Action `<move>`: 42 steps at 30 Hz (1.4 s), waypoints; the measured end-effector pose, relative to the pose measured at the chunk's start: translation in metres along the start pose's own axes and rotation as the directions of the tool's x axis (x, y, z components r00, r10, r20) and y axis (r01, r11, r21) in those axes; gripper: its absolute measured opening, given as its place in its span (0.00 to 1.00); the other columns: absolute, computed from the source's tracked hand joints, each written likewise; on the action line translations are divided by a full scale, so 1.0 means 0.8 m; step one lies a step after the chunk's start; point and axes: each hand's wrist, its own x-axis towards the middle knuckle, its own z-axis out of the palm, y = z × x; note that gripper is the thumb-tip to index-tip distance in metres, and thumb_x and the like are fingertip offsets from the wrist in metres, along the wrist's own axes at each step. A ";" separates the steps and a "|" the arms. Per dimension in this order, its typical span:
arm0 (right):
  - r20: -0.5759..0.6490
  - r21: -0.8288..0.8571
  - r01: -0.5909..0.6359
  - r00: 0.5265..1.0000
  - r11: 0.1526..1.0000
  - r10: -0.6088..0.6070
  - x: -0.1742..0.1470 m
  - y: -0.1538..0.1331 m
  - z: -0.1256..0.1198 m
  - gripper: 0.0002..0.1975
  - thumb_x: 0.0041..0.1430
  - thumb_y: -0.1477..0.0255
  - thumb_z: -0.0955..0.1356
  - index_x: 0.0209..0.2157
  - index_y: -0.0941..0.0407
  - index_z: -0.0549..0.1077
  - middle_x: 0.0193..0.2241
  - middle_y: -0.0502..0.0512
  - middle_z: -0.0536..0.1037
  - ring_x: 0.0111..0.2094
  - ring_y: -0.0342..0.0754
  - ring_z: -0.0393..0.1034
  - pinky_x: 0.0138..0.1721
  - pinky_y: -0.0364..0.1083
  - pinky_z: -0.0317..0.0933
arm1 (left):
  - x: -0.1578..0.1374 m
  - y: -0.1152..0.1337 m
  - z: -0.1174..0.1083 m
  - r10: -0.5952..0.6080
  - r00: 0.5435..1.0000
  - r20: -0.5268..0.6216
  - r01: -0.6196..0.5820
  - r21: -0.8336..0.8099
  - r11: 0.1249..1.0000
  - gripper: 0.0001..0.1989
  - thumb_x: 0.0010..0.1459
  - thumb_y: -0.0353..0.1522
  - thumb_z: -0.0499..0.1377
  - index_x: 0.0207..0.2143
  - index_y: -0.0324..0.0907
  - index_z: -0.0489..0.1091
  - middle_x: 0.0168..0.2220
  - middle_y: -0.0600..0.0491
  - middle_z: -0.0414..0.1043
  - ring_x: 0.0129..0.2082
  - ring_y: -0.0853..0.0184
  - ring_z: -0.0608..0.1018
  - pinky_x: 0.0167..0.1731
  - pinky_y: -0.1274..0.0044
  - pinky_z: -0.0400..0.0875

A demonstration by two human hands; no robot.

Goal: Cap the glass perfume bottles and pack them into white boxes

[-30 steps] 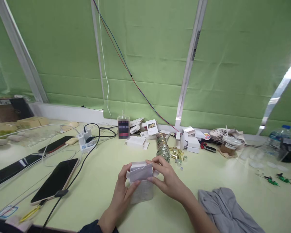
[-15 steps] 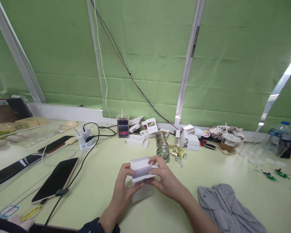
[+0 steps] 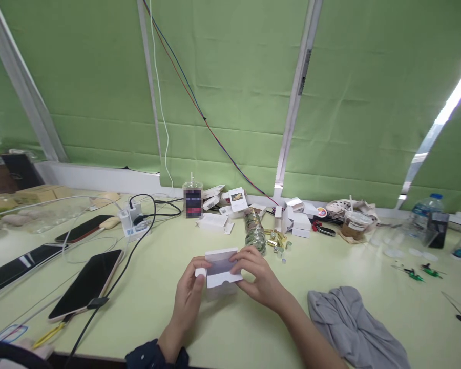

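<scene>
Left hand and right hand grasp the white carton between them (flaps open). Probably flap-folding; next move calls for light pinching.

Left hand opposite right hand

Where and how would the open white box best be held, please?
I would hold the white box by its left and right sides, below the opening, coming from either side with the left hand and right hand. Its opening faces up, and the thin flaps spread around it would probably bend under a pinch.
</scene>
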 end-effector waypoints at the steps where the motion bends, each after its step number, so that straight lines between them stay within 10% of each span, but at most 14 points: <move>1: 0.002 0.011 -0.009 1.000 1.000 0.009 0.000 -0.001 -0.001 0.06 0.53 0.74 0.70 0.34 0.53 0.71 0.41 0.56 0.75 0.44 0.52 0.62 0.44 0.52 0.63 | 0.000 0.001 0.000 -0.040 0.999 0.001 0.040 0.008 0.999 0.17 0.58 0.46 0.53 0.37 0.43 0.67 0.38 0.50 0.68 0.36 0.63 0.74 0.32 0.75 0.70; 5: 0.002 0.088 -0.039 0.999 0.995 0.038 0.000 -0.001 -0.002 0.18 0.45 0.61 0.75 0.36 0.54 0.72 0.43 0.58 0.75 0.45 0.54 0.63 0.46 0.53 0.63 | 0.001 0.001 0.003 -0.126 0.992 0.029 0.125 0.039 0.991 0.14 0.55 0.41 0.59 0.40 0.44 0.66 0.40 0.50 0.69 0.37 0.63 0.75 0.33 0.75 0.72; 10: -0.234 0.104 -0.074 0.967 0.992 0.096 0.005 0.011 -0.012 0.09 0.61 0.66 0.65 0.37 0.54 0.74 0.39 0.57 0.77 0.43 0.50 0.69 0.48 0.52 0.61 | 0.006 -0.005 0.006 -0.134 0.991 -0.002 0.134 0.074 0.988 0.15 0.52 0.42 0.60 0.39 0.44 0.68 0.41 0.50 0.71 0.40 0.61 0.76 0.36 0.74 0.72; 15: -0.525 0.144 -0.452 0.719 0.880 0.455 0.008 0.052 -0.063 0.14 0.60 0.63 0.62 0.32 0.57 0.73 0.31 0.58 0.78 0.34 0.50 0.72 0.35 0.47 0.64 | 0.008 -0.008 0.006 -0.149 0.989 -0.006 0.149 0.069 0.986 0.16 0.52 0.43 0.60 0.39 0.44 0.68 0.42 0.49 0.72 0.39 0.61 0.77 0.35 0.73 0.73; 20: -0.214 -0.102 -0.638 0.763 0.763 0.610 -0.018 0.105 -0.103 0.12 0.53 0.64 0.64 0.26 0.57 0.73 0.25 0.56 0.78 0.25 0.50 0.70 0.29 0.46 0.61 | 0.008 -0.008 0.006 -0.160 0.987 0.008 0.159 0.060 0.985 0.17 0.53 0.43 0.60 0.41 0.44 0.68 0.44 0.48 0.72 0.39 0.61 0.77 0.34 0.73 0.73; 42: -0.336 -0.259 -0.665 0.742 0.701 0.580 -0.068 0.161 -0.093 0.14 0.56 0.66 0.61 0.29 0.58 0.74 0.30 0.57 0.78 0.28 0.48 0.68 0.33 0.45 0.61 | 0.007 -0.020 0.010 -0.031 1.000 0.004 0.030 0.201 0.979 0.22 0.50 0.40 0.63 0.46 0.47 0.61 0.47 0.50 0.67 0.39 0.63 0.74 0.37 0.70 0.72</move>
